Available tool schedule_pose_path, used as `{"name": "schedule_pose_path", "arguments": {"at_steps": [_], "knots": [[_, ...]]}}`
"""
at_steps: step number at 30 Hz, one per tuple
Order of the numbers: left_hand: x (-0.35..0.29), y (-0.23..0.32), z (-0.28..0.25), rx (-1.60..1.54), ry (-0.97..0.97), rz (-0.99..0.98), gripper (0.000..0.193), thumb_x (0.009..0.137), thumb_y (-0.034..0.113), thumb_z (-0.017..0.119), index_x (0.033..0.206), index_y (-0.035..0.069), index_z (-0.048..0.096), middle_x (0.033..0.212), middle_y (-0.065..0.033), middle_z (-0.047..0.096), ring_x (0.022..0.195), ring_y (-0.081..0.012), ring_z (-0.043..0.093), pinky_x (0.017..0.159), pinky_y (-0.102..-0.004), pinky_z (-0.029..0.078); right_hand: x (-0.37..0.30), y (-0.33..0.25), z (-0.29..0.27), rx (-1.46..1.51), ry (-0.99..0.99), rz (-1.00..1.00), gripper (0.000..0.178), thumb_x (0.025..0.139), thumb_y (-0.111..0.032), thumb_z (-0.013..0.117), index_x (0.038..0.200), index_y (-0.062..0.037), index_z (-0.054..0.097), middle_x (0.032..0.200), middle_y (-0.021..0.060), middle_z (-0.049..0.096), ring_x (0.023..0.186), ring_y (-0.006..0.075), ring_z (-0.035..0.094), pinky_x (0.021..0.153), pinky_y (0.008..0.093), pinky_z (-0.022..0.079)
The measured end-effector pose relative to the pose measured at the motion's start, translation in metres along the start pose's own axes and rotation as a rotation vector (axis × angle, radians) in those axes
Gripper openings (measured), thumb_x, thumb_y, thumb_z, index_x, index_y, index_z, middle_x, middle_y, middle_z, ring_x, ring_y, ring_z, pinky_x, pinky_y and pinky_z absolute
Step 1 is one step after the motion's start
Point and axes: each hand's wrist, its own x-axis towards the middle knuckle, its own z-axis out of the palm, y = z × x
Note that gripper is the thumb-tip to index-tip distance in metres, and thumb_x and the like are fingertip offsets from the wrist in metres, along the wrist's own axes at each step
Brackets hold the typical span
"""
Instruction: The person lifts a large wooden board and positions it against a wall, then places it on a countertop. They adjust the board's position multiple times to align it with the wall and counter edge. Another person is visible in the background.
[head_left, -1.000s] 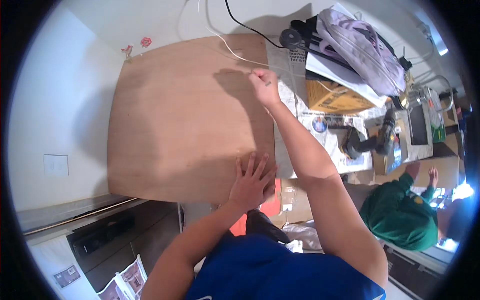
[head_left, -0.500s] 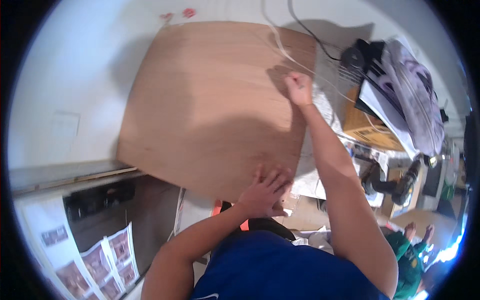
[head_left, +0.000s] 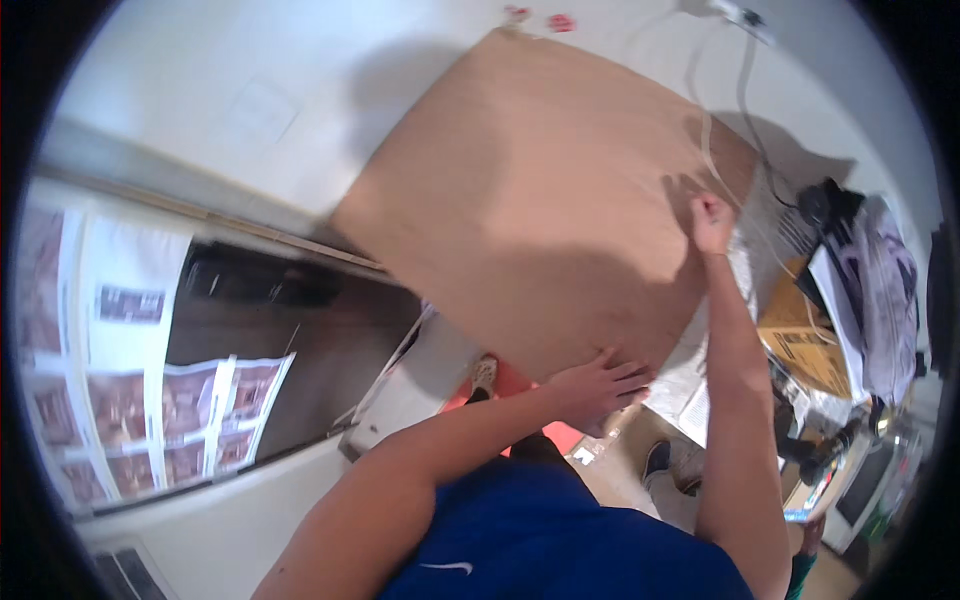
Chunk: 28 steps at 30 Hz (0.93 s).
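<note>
A large brown plywood board [head_left: 540, 200] is seen in the upper centre of the frame, tilted as a diamond, its long diagonal running from the upper left corner to the lower right edge. The left hand [head_left: 598, 385] is laid flat, fingers spread, on its lower edge. The right hand [head_left: 710, 215] is closed on its right edge, near a white cord [head_left: 712, 150].

1 brown plywood board [head_left: 540, 190], with 2 hands on it: the left hand [head_left: 598, 385] and the right hand [head_left: 708, 218]. 1 cardboard box [head_left: 800, 345], 2 shoes [head_left: 484, 376], 2 red marks [head_left: 540, 18] on the wall.
</note>
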Motion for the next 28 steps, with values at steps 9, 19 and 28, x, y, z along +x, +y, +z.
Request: {"name": "schedule_pose_path", "arguments": {"at_steps": [9, 19, 28], "knots": [[-0.009, 0.006, 0.002, 0.061, 0.148, 0.030, 0.105, 0.065, 0.064, 0.085, 0.150, 0.013, 0.052, 0.163, -0.0097, 0.039, 0.153, -0.0316, 0.032, 0.123, -0.0740, 0.013, -0.109, -0.101, -0.004, 0.103, -0.164, -0.051, 0.037, 0.103, -0.025, 0.069, 0.076, -0.0059, 0.052, 0.074, -0.0054, 0.044, 0.071, 0.0071, 0.039, 0.062, 0.0265, 0.033], [-0.235, -0.039, -0.156, 0.097, 0.935, -0.174, 0.043, 0.076, 0.025, 0.079, 0.115, 0.012, 0.071, 0.118, -0.0104, 0.069, 0.118, -0.0346, 0.061, 0.107, -0.0557, 0.044, -0.317, -0.219, -0.057, 0.043, -0.078, 0.067, 0.018, 0.099, -0.014, 0.067, 0.088, -0.0006, 0.063, 0.083, 0.0048, 0.061, 0.076, 0.0121, 0.055, 0.073, 0.0272, 0.046], [-0.496, -0.071, -0.300, 0.803, 0.993, -0.668, 0.029, 0.098, 0.016, 0.068, 0.123, 0.000, 0.069, 0.109, -0.0186, 0.072, 0.097, -0.0365, 0.068, 0.087, -0.0441, 0.055, -0.378, -0.294, 0.033, -0.036, -0.277, 0.007, 0.010, 0.093, -0.014, 0.075, 0.097, -0.0058, 0.074, 0.089, 0.0105, 0.070, 0.073, 0.0223, 0.067, 0.065, 0.0357, 0.054]]}}
